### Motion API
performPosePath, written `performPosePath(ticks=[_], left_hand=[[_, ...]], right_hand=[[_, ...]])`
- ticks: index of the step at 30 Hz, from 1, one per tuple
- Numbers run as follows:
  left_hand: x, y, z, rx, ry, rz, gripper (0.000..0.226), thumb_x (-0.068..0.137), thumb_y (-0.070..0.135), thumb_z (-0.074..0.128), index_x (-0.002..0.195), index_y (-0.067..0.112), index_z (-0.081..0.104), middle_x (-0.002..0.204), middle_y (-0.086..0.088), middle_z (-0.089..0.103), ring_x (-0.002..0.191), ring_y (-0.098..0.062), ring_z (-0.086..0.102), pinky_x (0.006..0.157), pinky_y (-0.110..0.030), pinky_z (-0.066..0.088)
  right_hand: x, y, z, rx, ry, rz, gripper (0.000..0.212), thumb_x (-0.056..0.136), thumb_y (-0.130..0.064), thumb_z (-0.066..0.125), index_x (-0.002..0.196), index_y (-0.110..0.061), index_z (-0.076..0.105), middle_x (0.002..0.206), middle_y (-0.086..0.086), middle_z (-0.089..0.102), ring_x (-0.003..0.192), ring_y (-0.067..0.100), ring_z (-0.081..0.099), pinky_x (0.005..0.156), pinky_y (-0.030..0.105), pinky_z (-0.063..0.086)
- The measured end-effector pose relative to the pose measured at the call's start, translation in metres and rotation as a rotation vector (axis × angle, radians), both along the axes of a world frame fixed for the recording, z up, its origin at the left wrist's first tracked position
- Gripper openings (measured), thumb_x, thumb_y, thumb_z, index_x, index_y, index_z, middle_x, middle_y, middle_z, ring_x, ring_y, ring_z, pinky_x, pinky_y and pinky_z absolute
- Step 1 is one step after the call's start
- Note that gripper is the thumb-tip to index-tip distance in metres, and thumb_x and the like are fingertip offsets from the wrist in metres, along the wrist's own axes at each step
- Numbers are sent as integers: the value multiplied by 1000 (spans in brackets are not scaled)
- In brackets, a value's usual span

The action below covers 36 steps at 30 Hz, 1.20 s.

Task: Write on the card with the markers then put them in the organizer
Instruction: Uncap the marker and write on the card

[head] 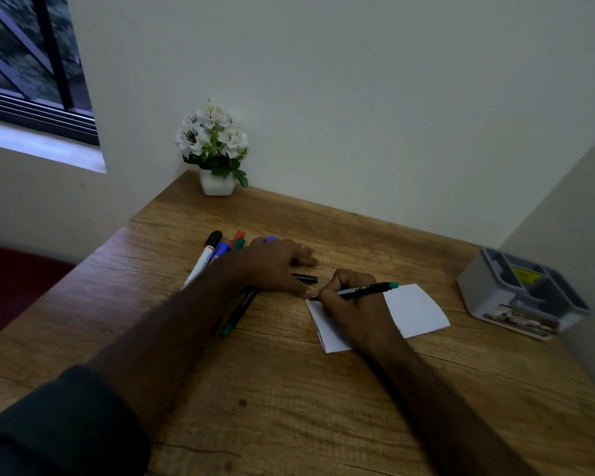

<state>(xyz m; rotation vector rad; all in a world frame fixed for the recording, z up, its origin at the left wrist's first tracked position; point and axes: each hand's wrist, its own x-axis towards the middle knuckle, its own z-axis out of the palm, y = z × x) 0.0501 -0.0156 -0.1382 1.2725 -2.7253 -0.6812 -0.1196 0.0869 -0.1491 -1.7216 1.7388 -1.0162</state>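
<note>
A white card (416, 309) lies on the wooden desk (289, 389). My right hand (351, 304) grips a black marker with a green end (368, 290), its tip down on the card's left edge. My left hand (275, 266) rests flat, fingers spread, over a cluster of markers (217, 250) to the left of the card, its thumb touching the card's corner. A black cap (306, 278) pokes out from under it. Another black marker with a green end (239, 312) lies below my left wrist. The grey organizer (519, 297) stands at the right.
A white pot of white flowers (217, 149) stands in the back corner of the desk. Walls close the desk in at the back and right. A window is up at the left.
</note>
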Motion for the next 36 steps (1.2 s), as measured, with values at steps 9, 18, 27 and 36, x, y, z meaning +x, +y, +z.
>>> performPosePath(ticks=[9, 18, 27, 36], left_hand=[[0, 4, 4, 0, -22, 19, 79, 79, 61, 64, 147, 32, 37, 159, 6, 23, 146, -19, 22, 119, -49, 14], [1, 2, 4, -2, -39, -4, 76, 81, 61, 62, 148, 35, 35, 160, 10, 19, 148, -16, 14, 119, -52, 11], [0, 5, 7, -9, -25, 0, 77, 80, 61, 64, 147, 35, 36, 160, 10, 21, 147, -17, 18, 119, -51, 12], [0, 9, 9, 4, -24, 4, 74, 83, 57, 63, 147, 34, 36, 160, 9, 19, 147, -17, 17, 120, -48, 10]], right_hand=[[-1, 1, 0, -14, -15, -20, 20, 84, -22, 66, 71, -7, 64, 71, -4, 66, 68, 1, 58, 55, 16, 42], [1, 1, 0, -33, -59, -7, 30, 74, -36, 66, 67, -7, 63, 69, -6, 65, 67, 1, 58, 55, 13, 42], [0, -1, 0, -29, -21, -11, 27, 73, -38, 65, 60, -15, 56, 65, -7, 62, 64, 0, 56, 53, 14, 40], [0, 0, 0, -43, -36, -17, 22, 81, -22, 68, 65, -9, 61, 67, -4, 64, 64, -1, 56, 52, 13, 41]])
